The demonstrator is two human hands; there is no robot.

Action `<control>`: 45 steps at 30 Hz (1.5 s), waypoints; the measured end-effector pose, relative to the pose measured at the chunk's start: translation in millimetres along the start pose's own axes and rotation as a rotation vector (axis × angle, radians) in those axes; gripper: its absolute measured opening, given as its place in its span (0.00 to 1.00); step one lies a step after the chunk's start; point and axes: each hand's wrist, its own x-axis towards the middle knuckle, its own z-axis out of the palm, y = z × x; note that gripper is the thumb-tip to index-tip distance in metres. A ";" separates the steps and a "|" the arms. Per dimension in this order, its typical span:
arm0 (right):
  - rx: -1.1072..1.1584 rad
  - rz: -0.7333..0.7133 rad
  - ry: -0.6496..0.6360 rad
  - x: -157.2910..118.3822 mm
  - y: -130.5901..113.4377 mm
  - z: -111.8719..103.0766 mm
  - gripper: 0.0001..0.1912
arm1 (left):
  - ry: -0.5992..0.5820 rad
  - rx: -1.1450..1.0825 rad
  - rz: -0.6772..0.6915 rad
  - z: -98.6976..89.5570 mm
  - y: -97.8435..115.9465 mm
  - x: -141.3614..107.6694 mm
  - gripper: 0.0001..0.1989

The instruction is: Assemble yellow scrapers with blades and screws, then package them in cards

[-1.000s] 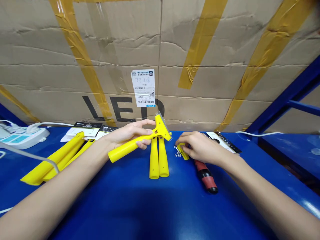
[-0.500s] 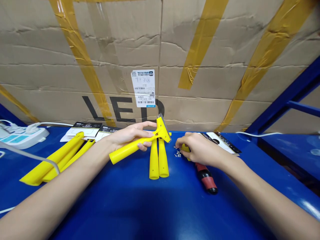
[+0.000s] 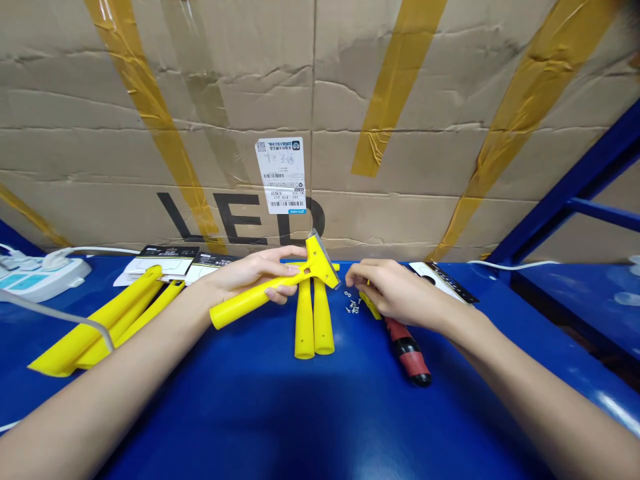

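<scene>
My left hand point(image 3: 257, 275) is closed round the neck of a yellow scraper point(image 3: 245, 301), whose bladed head points up and right. Two yellow handles point(image 3: 313, 327) lie side by side below the scraper head. My right hand point(image 3: 383, 287) is above the table with its fingers drawn together; whatever may be between the fingertips is too small to make out. Just left of those fingers lie several small screws point(image 3: 354, 307). Under the right hand a yellow piece point(image 3: 370, 305) shows in part, and a red and black screwdriver point(image 3: 411, 357) lies beside it.
More yellow handles point(image 3: 100, 320) lie at the left near black and white cards point(image 3: 165, 260). A power strip point(image 3: 45, 280) and cables are at the far left. Another card point(image 3: 447, 283) lies behind my right wrist. A large cardboard box point(image 3: 280, 87) stands behind the blue table point(image 3: 300, 420).
The right hand has lifted slightly from beside the screws, and more of them show. The left hand still holds the scraper; the whole view has shifted slightly.
</scene>
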 end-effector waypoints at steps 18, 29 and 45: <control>-0.089 -0.025 -0.120 -0.6 -3.0 3.9 0.11 | -0.051 -0.011 -0.014 -4.3 -0.6 0.6 0.19; 0.068 -0.052 0.139 -1.5 -5.0 -16.2 0.11 | -0.071 0.050 0.002 -0.8 -0.8 1.9 0.19; 0.741 0.060 0.186 -0.3 -21.9 -6.6 0.04 | -0.092 0.023 -0.006 1.7 0.7 -1.3 0.19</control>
